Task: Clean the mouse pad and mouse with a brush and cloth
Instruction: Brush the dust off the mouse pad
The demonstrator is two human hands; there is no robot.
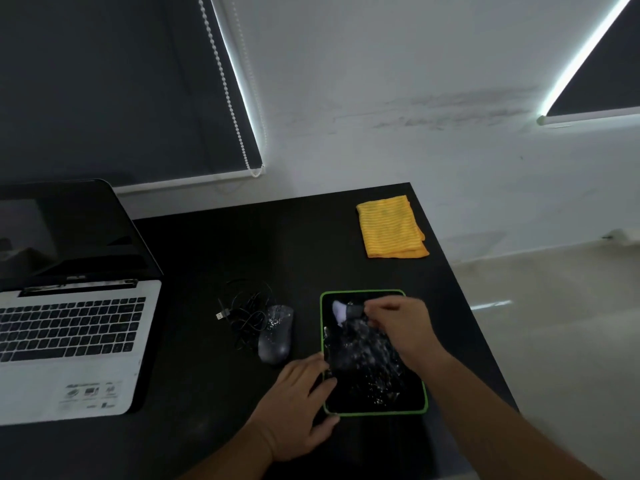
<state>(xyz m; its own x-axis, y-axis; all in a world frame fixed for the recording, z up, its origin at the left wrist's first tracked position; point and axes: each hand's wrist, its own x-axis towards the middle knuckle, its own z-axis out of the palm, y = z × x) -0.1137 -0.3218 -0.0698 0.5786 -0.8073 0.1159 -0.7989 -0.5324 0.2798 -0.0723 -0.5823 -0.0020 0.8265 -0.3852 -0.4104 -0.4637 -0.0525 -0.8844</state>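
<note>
A black mouse pad with a green border lies on the dark desk, speckled with white crumbs. My right hand holds a small brush with pale bristles over the pad's far end. My left hand rests flat on the pad's left edge, fingers spread. A grey wired mouse, also dusted with white specks, sits just left of the pad with its cable bundled beside it. A folded yellow cloth lies at the desk's far right corner.
An open laptop with a white keyboard deck occupies the desk's left side. The desk's right edge runs diagonally close to the pad, with pale floor beyond. Dark window blinds hang on the wall behind.
</note>
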